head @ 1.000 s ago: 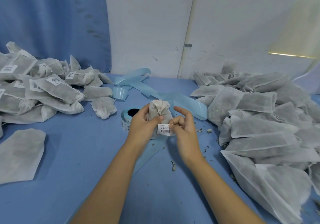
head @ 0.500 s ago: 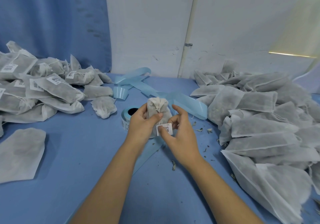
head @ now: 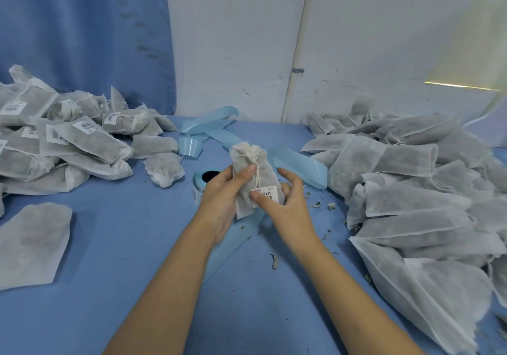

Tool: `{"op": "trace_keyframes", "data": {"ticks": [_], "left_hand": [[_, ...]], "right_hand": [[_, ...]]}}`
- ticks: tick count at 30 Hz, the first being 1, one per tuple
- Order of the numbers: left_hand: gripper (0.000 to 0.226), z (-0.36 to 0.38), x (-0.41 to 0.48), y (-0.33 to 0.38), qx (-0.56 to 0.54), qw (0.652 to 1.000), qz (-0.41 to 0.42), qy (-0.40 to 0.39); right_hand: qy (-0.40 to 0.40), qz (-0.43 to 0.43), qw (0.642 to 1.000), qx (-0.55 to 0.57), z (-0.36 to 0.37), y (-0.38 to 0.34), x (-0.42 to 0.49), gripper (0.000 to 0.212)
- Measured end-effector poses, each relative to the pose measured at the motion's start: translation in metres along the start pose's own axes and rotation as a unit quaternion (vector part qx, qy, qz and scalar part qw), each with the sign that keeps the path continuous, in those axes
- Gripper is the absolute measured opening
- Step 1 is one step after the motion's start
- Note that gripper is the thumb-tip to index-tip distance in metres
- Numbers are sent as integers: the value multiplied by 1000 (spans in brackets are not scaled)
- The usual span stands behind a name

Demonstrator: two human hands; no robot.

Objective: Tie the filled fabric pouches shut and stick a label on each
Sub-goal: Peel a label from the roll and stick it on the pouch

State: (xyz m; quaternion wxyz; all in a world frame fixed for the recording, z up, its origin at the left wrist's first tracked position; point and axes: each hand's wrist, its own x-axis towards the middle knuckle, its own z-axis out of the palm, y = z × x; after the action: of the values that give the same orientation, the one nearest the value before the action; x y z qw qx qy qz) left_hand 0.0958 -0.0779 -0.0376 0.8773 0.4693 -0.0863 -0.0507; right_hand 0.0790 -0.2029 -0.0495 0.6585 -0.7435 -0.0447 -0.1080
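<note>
- The pouch [head: 248, 187], soft white non-woven fabric with a dark filling and a puckered, string-tied neck, is held upright above the table's middle.
- The left hand [head: 220, 199] grips its left side, thumb across the front.
- The right hand [head: 286, 206] pinches its lower right, thumb on the white printed label [head: 268, 194].
- Just behind lie a label roll [head: 203, 183] and glossy pale-blue backing strip [head: 300, 166].
- Labelled pouches [head: 68, 140] are heaped left, flat open ones [head: 411, 190] right.
- Blue cloth-covered table [head: 109, 286], scattered dried leaf bits [head: 274, 261]; white wall [head: 233, 53], blue curtain [head: 82, 39].
</note>
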Motion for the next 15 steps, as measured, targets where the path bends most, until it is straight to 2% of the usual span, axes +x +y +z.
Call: {"op": "trace_keyframes", "data": {"ticks": [2, 5, 11, 15], "left_hand": [[50, 0, -1, 2, -16, 999, 1, -45], [48, 1, -3, 0, 31, 998, -3, -62], [53, 1, -3, -6, 65, 996, -35, -46], [47, 1, -5, -5, 39, 998, -47, -34]], "right_hand": [[24, 19, 997, 77, -1, -5, 2, 58], [40, 34, 987, 152, -4, -10, 3, 48], [43, 56, 985, 156, -8, -13, 4, 27], [25, 66, 981, 178, -8, -17, 2, 31]]}}
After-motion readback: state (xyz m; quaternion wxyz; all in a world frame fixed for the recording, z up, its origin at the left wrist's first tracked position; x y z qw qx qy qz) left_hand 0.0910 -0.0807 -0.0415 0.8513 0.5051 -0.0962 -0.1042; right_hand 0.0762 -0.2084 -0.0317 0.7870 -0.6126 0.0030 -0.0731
